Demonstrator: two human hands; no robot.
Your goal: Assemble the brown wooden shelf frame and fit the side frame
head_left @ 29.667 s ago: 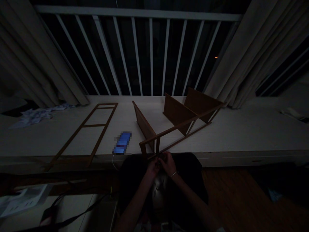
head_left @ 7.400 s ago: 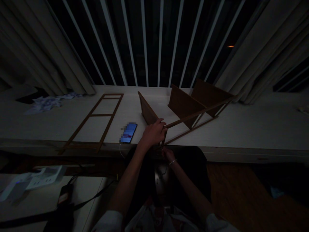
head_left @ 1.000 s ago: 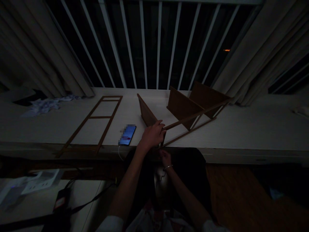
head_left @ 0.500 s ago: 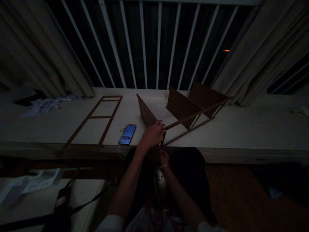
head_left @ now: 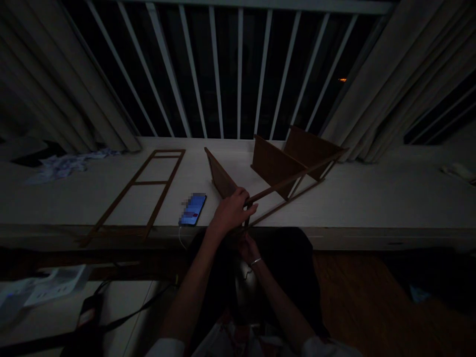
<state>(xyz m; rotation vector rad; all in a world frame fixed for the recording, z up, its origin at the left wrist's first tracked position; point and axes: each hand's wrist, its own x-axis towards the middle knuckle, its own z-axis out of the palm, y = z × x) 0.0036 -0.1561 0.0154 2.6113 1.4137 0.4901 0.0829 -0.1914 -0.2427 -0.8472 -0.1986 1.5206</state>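
Observation:
A brown wooden shelf rack (head_left: pixel 277 186), a side frame with several board shelves attached, lies on its side on the white window ledge. My left hand (head_left: pixel 231 214) grips the rack's near end, fingers over the top corner by the nearest shelf board (head_left: pixel 220 176) and thumb pointing right. Below it, at the lower corner in front of the ledge edge, my right hand (head_left: pixel 248 249) is closed with its fingers together. What it pinches is too dark and small to make out. A matching ladder-like wooden frame (head_left: pixel 136 183) lies flat to the left, its near end past the ledge edge.
A lit phone (head_left: pixel 194 209) with a white cable lies left of my left hand. Crumpled papers (head_left: pixel 63 165) are at the far left. White railings (head_left: pixel 240 74) and curtains (head_left: pixel 375 94) stand behind. A lower table (head_left: pixel 128 297) holds a clear plastic box (head_left: pixel 55 285) and a black strap.
My left thumb now sticks out to the right across the rack's end. My right hand has turned slightly at the lower corner. The whole view has shifted a little.

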